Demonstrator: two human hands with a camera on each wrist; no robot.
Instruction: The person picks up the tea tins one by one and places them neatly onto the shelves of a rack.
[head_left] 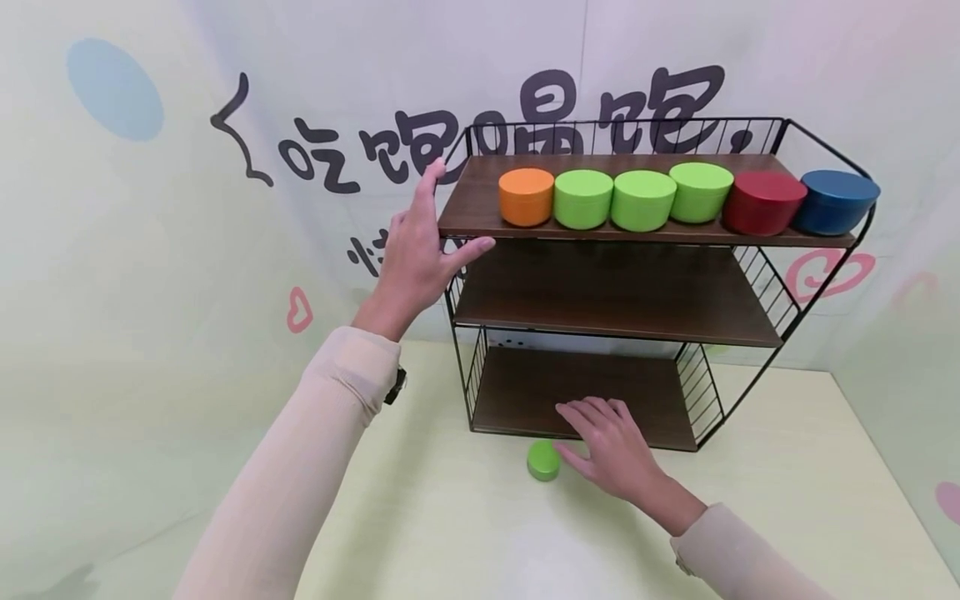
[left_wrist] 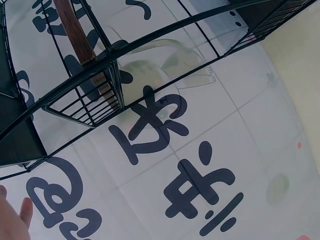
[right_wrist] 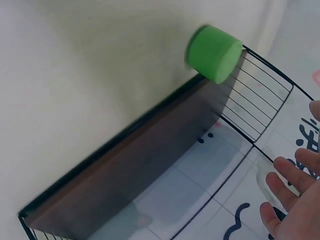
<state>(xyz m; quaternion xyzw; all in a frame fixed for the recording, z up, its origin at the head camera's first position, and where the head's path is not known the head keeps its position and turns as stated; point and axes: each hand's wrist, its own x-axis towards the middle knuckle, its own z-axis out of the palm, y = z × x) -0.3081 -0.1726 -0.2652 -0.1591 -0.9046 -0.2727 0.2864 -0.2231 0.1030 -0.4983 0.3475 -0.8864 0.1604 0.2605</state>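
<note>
A small green round tin (head_left: 543,460) stands on the table by the front edge of a three-tier rack with dark wooden boards and black wire sides. My right hand (head_left: 615,454) hovers beside the tin with fingers spread, holding nothing. In the right wrist view the fingers (right_wrist: 287,175) are apart from the tin (right_wrist: 212,55). My left hand (head_left: 416,254) is at the left end of the rack's top board (head_left: 476,196), its fingers extended upward and its thumb pointing right below the board's edge. In the left wrist view only its fingertips (left_wrist: 26,211) show.
Along the top board stand an orange tin (head_left: 527,198), several green tins (head_left: 583,200), a dark red tin (head_left: 763,204) and a blue tin (head_left: 835,204). Beneath are the bare middle board (head_left: 600,287) and bottom board (head_left: 525,387). A printed cloth backdrop hangs behind the rack.
</note>
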